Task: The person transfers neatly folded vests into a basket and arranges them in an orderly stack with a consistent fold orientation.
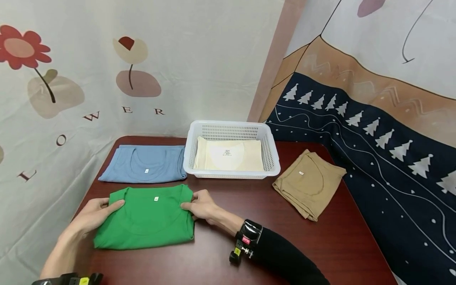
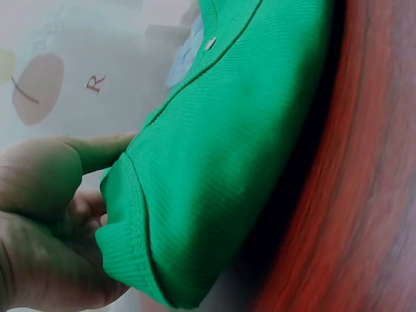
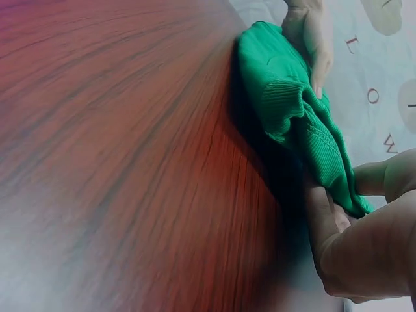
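A folded green T-shirt [image 1: 149, 221] lies at the front left of the table, its neckline and small white label facing up. My left hand [image 1: 93, 213] grips its left edge, thumb on top and fingers beneath. At the opposite edge my right hand [image 1: 204, 206] pinches the cloth between thumb and fingers. In the left wrist view the green T-shirt [image 2: 221, 149] bulges above the tabletop beside the left hand [image 2: 52, 214]. The right wrist view has the right hand [image 3: 370, 240] holding the layered edge, with some fingers under the cloth.
Behind the green T-shirt lies a folded blue T-shirt [image 1: 119, 166]. A white plastic basket [image 1: 231, 174] at the back holds a folded cream garment [image 1: 246, 154]. To the right rests a folded tan T-shirt [image 1: 308, 184]. Printed curtains border the dark red table [image 1: 249, 198].
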Tool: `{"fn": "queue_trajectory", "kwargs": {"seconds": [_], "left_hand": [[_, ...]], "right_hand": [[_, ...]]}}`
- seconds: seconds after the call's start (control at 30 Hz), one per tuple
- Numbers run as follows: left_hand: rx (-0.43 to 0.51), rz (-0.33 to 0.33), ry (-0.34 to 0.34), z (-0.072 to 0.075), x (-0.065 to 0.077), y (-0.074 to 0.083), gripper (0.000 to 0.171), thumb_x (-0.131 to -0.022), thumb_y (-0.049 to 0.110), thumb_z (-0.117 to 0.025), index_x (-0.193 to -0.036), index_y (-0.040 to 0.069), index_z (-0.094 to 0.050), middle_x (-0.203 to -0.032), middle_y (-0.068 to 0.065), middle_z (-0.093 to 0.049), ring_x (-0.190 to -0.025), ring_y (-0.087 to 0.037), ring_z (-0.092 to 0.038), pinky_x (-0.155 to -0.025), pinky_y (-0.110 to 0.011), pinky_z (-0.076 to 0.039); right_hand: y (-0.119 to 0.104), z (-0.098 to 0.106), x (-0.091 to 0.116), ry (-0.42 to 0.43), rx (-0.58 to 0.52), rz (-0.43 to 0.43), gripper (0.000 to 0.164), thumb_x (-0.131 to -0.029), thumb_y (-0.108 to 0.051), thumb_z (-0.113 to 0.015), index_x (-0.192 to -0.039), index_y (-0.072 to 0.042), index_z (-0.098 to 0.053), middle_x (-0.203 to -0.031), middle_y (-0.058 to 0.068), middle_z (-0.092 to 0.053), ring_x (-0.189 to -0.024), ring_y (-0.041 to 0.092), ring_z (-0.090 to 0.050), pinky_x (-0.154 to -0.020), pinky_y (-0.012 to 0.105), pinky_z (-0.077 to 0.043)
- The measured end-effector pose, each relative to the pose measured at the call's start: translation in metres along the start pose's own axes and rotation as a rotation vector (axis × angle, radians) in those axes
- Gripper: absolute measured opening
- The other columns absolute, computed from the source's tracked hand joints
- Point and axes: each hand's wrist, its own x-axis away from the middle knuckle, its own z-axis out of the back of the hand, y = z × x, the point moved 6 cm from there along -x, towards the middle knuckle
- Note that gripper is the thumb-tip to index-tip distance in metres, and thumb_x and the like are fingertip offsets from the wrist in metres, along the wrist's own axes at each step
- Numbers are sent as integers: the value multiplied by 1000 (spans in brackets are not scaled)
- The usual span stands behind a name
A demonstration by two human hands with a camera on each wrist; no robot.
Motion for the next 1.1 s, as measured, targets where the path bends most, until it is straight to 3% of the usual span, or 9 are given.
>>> {"fn": "queue_trajectory", "kwargs": {"seconds": [0.33, 0.8, 1.1], "left_hand": [[15, -105, -39, -23, -1, 25, 64, -121, 42, -53, -150, -15, -57, -110, -7, -84, -89, -13, -80, -79, -32, -66], [80, -242, -130, -55, 2, 57, 52, -120, 34, -58, -144, -12, -61, -111, -14, -83, -91, -15, -82, -80, -32, -67], [80, -306, -141, -66, 3, 77, 48, -118, 34, -61, -144, -8, -64, -113, -13, -84, -92, -12, -81, -81, -30, -66]], "right_hand": [[8, 32, 16, -24, -44, 5, 13, -100, -10, -83, -102, 0, -74, -79, 7, -79, -66, 12, -73, -54, 26, -61], [14, 72, 39, -84, -57, 11, 28, -103, -15, -80, -122, 5, -75, -96, 10, -86, -77, 13, -80, -64, 30, -67], [13, 98, 57, -63, 7, 28, 27, -104, -18, -79, -122, 2, -78, -80, -3, -76, -78, 12, -80, -64, 28, -65]]}}
